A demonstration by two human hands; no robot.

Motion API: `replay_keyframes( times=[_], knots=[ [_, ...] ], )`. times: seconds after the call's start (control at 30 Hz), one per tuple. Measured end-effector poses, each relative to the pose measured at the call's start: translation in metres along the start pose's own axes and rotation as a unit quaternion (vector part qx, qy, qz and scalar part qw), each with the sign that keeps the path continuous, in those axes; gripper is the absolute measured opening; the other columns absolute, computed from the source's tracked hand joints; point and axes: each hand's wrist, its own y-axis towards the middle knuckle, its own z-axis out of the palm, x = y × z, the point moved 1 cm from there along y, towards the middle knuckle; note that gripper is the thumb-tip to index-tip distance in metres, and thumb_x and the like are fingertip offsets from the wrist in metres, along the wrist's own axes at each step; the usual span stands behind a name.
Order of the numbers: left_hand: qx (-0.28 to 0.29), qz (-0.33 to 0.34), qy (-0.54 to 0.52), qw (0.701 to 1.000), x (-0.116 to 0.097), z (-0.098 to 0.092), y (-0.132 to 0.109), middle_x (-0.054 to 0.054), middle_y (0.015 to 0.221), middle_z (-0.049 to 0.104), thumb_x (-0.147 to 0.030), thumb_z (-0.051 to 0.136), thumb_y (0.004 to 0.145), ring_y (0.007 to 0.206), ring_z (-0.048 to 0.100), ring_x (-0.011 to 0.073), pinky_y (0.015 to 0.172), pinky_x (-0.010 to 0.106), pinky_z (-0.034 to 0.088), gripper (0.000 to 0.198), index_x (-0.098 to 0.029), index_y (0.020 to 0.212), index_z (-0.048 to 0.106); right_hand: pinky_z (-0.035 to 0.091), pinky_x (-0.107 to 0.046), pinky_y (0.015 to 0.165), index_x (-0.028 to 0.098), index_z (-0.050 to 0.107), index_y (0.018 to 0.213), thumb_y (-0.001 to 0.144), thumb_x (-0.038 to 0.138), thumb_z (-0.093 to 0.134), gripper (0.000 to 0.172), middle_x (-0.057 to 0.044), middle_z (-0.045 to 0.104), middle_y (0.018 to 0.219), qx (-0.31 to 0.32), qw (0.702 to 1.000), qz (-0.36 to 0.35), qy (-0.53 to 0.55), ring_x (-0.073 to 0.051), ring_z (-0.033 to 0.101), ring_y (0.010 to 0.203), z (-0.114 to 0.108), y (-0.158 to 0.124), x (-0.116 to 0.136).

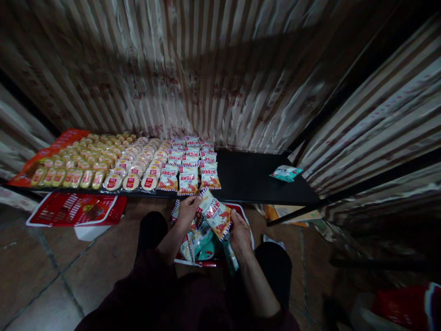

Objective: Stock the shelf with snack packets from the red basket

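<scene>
A white and orange snack bag (215, 212) with red lettering is held up in front of the shelf, above a red basket (248, 216). My right hand (240, 230) grips its lower right side. The fingers of my left hand (189, 210) are closed at its upper left edge. Inside the basket lie teal packets (206, 243) and more white bags, partly hidden by my hands. Matching snack bags (189, 178) stand in rows on the black shelf (241, 177), just beyond my hands.
Left of the bags are rows of round wrapped cakes (131, 181) and yellow wrapped cakes (70, 177). A teal packet (286, 173) lies on the shelf's right part. Another red basket (76, 209) sits below left. Striped cloth (193, 69) hangs behind; dark frame bars (303, 209) stand right.
</scene>
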Motion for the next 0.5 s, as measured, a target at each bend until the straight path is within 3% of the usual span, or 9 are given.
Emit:
replay_keyframes(
  times=[0.17,0.33,0.5],
  knots=[
    [-0.013,0.005,-0.053,0.999,-0.0047,0.0041,0.0016,0.003,0.068,0.067,-0.048,0.080,0.055,0.061,0.058,0.0126,0.058,0.025,0.046,0.039,-0.014,0.071,0.068,0.054,-0.028,0.056,0.017,0.069,0.082,0.058,0.048,0.080,0.041,-0.002,0.074,0.073,-0.002,1.000,-0.029,-0.002,-0.018,0.068,0.060,0.0016,-0.0017,-0.0038],
    [-0.008,0.030,-0.074,0.997,-0.0052,0.0063,0.0009,0.004,0.076,0.068,-0.042,0.081,0.053,0.072,0.061,0.0138,0.070,0.027,0.048,0.035,-0.015,0.071,0.069,0.054,-0.027,0.057,0.017,0.068,0.081,0.059,0.048,0.078,0.039,-0.002,0.073,0.073,-0.028,0.998,-0.046,-0.010,-0.017,0.068,0.061,-0.0010,-0.0002,-0.0025],
    [-0.035,0.044,-0.060,0.997,-0.0028,0.0065,0.0072,0.002,0.069,0.066,-0.040,0.078,0.057,0.064,0.058,0.0112,0.065,0.025,0.046,0.030,-0.015,0.070,0.068,0.055,-0.027,0.057,0.017,0.068,0.087,0.062,0.047,0.077,0.040,-0.002,0.073,0.077,-0.020,1.000,-0.019,-0.001,-0.017,0.068,0.064,-0.0061,-0.0081,-0.0104]
  ],
)
